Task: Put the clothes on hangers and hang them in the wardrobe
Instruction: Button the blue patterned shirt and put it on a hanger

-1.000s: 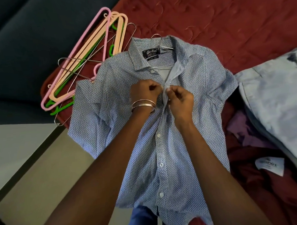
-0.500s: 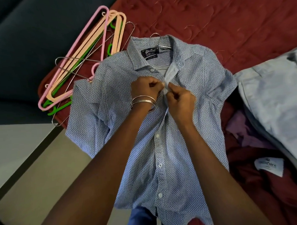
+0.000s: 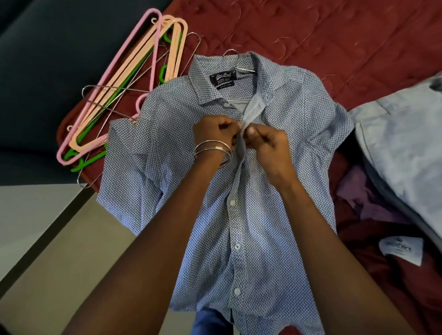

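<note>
- Blue patterned shirt [image 3: 255, 216]: lies face up on the bed [image 3: 335, 30], collar toward the far side, hem hanging over the near edge. Lower buttons fastened; placket open just below the collar.
- Wire hanger [image 3: 235, 63]: inside the shirt, hook protruding above the collar, bar visible in the open neck.
- Left hand [image 3: 214, 133]: fingers curled, pinching the left placket edge at the upper chest. Metal bangles [image 3: 213, 150] on the wrist.
- Right hand [image 3: 269, 143]: fingers curled, pinching the opposite placket edge, touching the left hand.
- Spare hangers [image 3: 130, 87]: pink, peach, green and wire, stacked at the bed's left edge, touching the shirt's sleeve.
- Pale blue garment [image 3: 403, 144]: at the bed's right edge, near the shirt.
- Purple cloth [image 3: 363, 199] and a maroon garment with a white label [image 3: 401, 250]: between the shirt and the pale garment.
</note>
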